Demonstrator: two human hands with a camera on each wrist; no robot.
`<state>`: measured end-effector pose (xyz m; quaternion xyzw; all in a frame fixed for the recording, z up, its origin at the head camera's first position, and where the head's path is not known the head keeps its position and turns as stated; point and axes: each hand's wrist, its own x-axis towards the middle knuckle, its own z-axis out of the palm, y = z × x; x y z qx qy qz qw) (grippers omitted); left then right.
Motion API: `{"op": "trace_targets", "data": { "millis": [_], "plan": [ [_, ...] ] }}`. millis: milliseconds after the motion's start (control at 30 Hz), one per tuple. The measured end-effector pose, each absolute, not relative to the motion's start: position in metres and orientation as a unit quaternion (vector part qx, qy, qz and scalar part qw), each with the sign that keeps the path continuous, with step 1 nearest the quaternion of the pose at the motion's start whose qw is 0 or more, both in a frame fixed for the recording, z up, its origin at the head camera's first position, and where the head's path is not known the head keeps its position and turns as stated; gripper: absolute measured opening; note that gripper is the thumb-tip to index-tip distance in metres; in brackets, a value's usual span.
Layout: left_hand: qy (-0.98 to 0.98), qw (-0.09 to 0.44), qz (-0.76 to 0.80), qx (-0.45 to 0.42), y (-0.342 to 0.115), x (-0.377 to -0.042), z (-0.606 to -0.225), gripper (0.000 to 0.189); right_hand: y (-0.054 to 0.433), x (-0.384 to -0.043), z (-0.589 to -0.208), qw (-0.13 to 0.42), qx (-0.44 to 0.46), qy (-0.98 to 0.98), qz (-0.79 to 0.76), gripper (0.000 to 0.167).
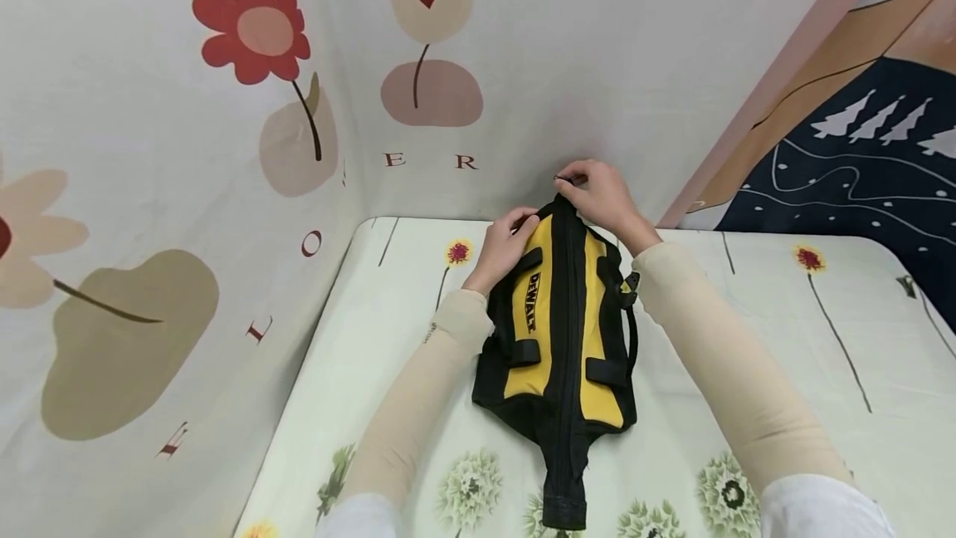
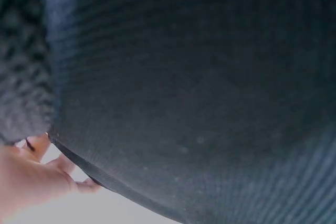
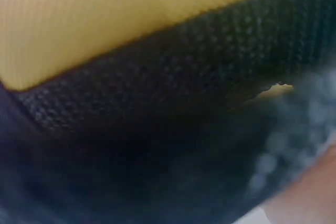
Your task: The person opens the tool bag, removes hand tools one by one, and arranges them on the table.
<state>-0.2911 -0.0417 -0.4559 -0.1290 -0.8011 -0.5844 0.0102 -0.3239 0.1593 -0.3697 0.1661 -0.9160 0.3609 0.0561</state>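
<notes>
A yellow and black DeWalt tool bag [image 1: 565, 314] lies lengthwise on the bed-like surface, its long black zipper strip facing up. At the bag's far left corner, my left hand [image 1: 502, 249] grips the black edge with the thumb on the near side. My right hand [image 1: 603, 199] pinches the black end of the bag at the far tip of the zipper; whether it holds a zipper pull is hidden. Black fabric [image 2: 194, 87] fills most of the left wrist view, with part of the left hand [image 2: 31, 182] at lower left. Yellow fabric [image 3: 105, 19] and black webbing show in the right wrist view.
A white flower-printed cloth [image 1: 747, 339] covers the surface under the bag. Printed fabric walls [image 1: 523, 48] rise behind and at the left. A dark blue tree-patterned fabric [image 1: 859, 164] hangs at the right. The bag's near end tab [image 1: 564, 513] points toward me.
</notes>
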Motion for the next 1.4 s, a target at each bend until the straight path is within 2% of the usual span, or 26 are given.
{"op": "trace_targets", "data": {
  "millis": [167, 600, 767, 1000, 1233, 1400],
  "plan": [
    [-0.798, 0.016, -0.59, -0.123, -0.042, -0.292, -0.453, 0.037, 0.16, -0.324, -0.371, 0.089, 0.167, -0.908, 0.373, 0.031],
    [-0.804, 0.028, -0.581, -0.124, -0.038, -0.298, -0.45, 0.034, 0.171, -0.322, -0.37, 0.094, 0.158, -0.886, 0.426, 0.026],
    [-0.802, 0.028, -0.585, -0.119, -0.039, -0.298, -0.448, 0.033, 0.175, -0.317, -0.375, 0.09, 0.131, -0.85, 0.503, 0.025],
    [-0.806, 0.031, -0.582, -0.106, -0.037, -0.298, -0.449, 0.031, 0.175, -0.315, -0.381, 0.063, 0.079, -0.767, 0.633, 0.029],
    [-0.808, 0.035, -0.58, -0.093, -0.037, -0.296, -0.448, 0.031, 0.175, -0.313, -0.383, 0.009, 0.043, -0.674, 0.738, 0.019],
    [-0.811, 0.045, -0.577, -0.086, -0.037, -0.295, -0.448, 0.031, 0.178, -0.309, -0.383, -0.024, 0.041, -0.645, 0.763, 0.024]
  ]
}}
